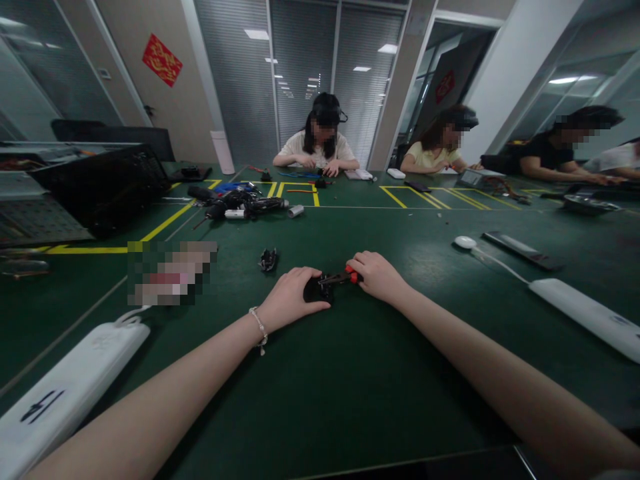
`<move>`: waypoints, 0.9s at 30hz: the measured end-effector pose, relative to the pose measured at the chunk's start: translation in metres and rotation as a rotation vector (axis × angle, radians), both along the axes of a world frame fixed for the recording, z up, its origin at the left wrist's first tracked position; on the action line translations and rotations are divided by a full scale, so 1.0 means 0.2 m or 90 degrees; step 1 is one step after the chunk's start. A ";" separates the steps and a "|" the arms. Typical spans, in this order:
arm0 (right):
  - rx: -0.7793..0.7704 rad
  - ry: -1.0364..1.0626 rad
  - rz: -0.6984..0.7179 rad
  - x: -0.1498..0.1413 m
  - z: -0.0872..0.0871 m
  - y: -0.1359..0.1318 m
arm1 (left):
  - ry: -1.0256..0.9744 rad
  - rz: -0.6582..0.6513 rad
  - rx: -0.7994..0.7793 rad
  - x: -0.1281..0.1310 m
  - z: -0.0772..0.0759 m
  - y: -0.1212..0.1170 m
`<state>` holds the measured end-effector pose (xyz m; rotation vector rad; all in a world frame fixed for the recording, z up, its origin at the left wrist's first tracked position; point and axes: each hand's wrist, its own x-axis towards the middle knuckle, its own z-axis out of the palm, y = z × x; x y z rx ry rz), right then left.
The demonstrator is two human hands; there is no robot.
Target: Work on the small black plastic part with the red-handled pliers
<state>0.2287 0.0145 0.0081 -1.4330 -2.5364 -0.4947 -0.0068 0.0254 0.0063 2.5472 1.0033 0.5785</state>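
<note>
My left hand [295, 297] grips a small black part [316, 291] low over the green table, thumb and fingers closed around its left side. What exactly the part is cannot be made out. In my right hand [375, 273] are pliers [337, 279] with red handles, their dark jaws pointing left. The jaw tips reach the black part near its upper right; whether they clamp it is too small to tell. Just beyond my left hand lies another small black piece [269, 260] with a jagged, open shape.
A pile of black cables and tools [240, 201] lies further back. A white power strip [75, 393] is at left, another white strip [585, 317] at right near a dark phone [523, 250]. A black computer case [105, 183] stands at far left. Several people sit across the table [380, 373].
</note>
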 end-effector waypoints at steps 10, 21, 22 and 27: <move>-0.002 0.001 -0.016 -0.01 0.00 0.00 | 0.006 0.005 -0.002 0.00 0.00 0.00; -0.009 0.010 0.015 0.01 -0.01 0.01 | 0.002 -0.002 0.012 0.00 0.00 -0.01; -0.007 0.010 0.013 0.01 -0.01 0.01 | 0.000 -0.005 0.015 0.00 0.00 -0.01; -0.001 0.002 0.002 0.00 -0.01 0.01 | 0.003 -0.010 0.016 0.00 0.00 0.00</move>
